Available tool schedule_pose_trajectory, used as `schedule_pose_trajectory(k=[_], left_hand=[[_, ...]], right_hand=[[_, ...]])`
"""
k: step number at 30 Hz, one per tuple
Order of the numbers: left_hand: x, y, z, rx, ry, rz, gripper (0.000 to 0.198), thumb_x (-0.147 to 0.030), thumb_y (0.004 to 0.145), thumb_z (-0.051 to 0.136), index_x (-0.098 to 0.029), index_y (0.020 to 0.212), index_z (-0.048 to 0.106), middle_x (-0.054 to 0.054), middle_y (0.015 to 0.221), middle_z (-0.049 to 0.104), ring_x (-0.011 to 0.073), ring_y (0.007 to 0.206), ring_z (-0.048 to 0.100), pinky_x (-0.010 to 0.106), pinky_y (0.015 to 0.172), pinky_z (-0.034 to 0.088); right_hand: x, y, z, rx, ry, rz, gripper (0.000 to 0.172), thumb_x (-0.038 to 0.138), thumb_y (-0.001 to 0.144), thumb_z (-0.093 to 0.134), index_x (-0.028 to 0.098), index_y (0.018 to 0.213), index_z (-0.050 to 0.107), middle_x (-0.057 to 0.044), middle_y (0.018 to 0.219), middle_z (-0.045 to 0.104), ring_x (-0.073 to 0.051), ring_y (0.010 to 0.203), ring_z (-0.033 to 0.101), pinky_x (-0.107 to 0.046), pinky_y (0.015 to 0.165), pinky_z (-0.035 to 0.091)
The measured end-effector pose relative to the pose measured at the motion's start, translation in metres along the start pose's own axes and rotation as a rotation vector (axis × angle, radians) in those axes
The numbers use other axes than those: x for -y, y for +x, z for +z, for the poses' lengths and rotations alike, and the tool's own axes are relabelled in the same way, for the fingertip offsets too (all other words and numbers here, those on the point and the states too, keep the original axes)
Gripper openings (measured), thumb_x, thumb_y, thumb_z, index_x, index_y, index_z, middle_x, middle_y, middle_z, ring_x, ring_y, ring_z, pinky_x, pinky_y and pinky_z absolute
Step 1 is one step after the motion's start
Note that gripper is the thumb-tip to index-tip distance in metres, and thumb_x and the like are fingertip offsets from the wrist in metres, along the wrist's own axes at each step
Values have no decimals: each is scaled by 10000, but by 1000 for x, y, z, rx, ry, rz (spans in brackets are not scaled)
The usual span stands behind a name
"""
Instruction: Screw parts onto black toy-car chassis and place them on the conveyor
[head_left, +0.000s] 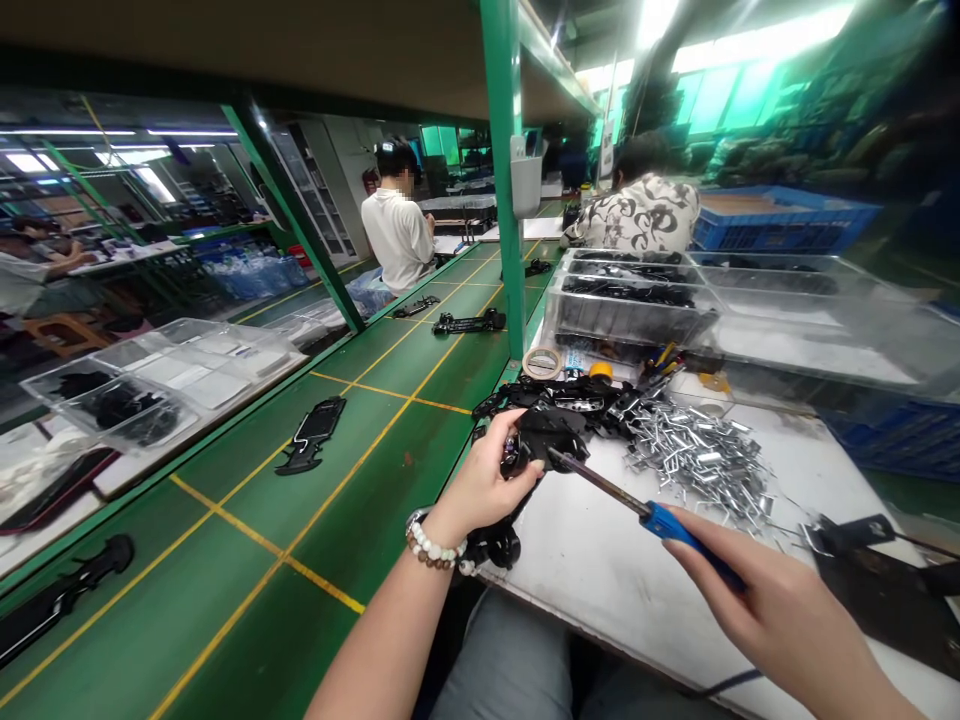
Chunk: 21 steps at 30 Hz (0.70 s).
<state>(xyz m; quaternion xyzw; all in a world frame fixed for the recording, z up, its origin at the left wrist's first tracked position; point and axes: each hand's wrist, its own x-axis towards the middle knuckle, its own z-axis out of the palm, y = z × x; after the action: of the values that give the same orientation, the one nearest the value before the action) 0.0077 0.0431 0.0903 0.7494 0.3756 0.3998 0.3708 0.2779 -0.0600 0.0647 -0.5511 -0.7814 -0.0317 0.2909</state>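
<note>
My left hand point(491, 475) is closed around a black plastic part point(551, 435) that looks like a toy car chassis, held above the table's left edge. My right hand point(780, 600) grips a blue-handled tool point(694, 540) with a long, thin metal shaft. I cannot tell if it is a screwdriver or a soldering iron. Its tip touches or nearly touches the black part, near my left thumb. Behind the held part lie more black chassis parts point(592, 395). A pile of small shiny metal pieces point(697, 460), some bent like rods, is to their right.
A green belt point(375, 480) with yellow lines runs along the left, carrying a black chassis point(313, 435) and several others. A green post point(506, 200) rises beside the white table point(585, 540). Clear bins point(630, 310), tape point(541, 362) and two nearby people point(397, 230) are farther back.
</note>
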Motion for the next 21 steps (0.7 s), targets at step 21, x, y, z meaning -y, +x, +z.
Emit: schedule_pose_trajectory(k=[21], left_hand=[[4, 3, -3, -22, -10, -19, 521, -251, 813, 586, -190, 1275, 352, 112, 1153, 581, 247, 1058, 580, 377, 920, 457]], right_hand=[[-1, 8, 13, -25, -55, -36, 273, 359, 902, 487, 239, 1136, 562, 10, 939, 709, -139, 650, 673, -203, 485, 490]])
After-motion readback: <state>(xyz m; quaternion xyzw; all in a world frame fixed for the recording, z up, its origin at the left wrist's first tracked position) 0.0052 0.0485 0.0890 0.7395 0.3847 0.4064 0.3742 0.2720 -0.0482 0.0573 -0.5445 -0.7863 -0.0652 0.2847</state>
